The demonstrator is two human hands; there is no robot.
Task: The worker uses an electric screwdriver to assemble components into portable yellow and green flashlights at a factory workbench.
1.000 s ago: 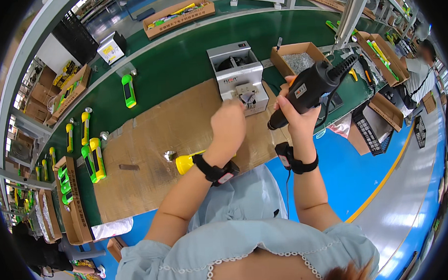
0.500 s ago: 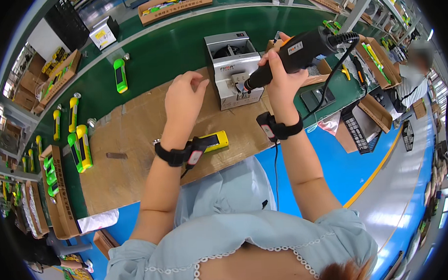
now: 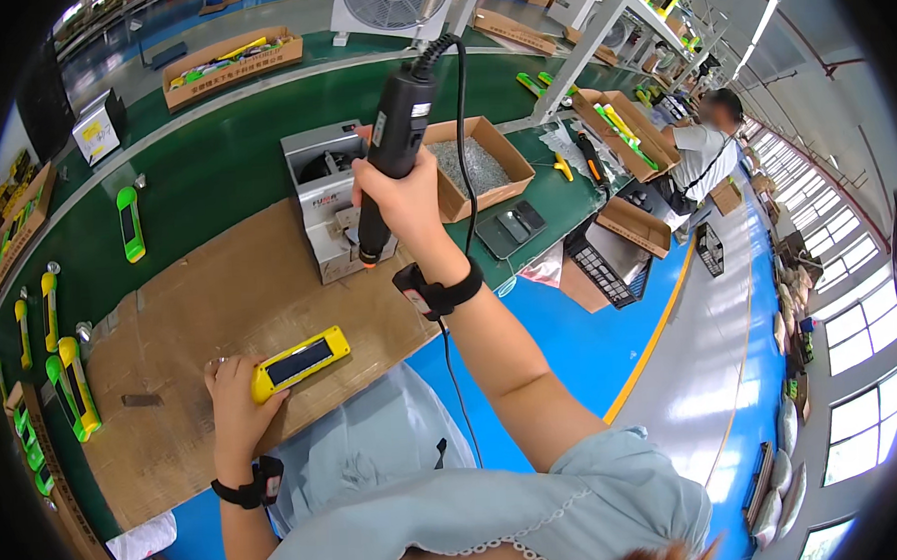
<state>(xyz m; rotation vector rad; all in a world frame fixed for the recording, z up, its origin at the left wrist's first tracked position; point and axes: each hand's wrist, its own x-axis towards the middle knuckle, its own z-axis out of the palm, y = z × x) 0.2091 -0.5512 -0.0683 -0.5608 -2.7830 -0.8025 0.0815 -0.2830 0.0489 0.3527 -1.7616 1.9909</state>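
My left hand [image 3: 242, 401] is closed round the rounded end of a yellow handheld solar lamp [image 3: 307, 360], which lies tilted over the cardboard sheet [image 3: 195, 321] with its dark panel up. In my right hand [image 3: 405, 200] is a black electric screwdriver [image 3: 400, 122], gripped upright with its tip pointing down. That tip is in front of a grey screw feeder [image 3: 327, 200], apart from the lamp. A cable loops from the screwdriver's top. Whether a screw sits on the tip is too small to tell.
Several yellow and green lamps [image 3: 130, 226] lie on the green bench at left. Right of the feeder are a cardboard box [image 3: 497, 196] of small metal parts, a black flat object [image 3: 511, 229] and a box of lamps [image 3: 654, 161]. A person [image 3: 708, 149] is at the far right.
My left hand has moved down from above the cardboard and taken hold of the yellow lamp. My right hand has turned the screwdriver upright and drawn it off the feeder. The view has swung right.
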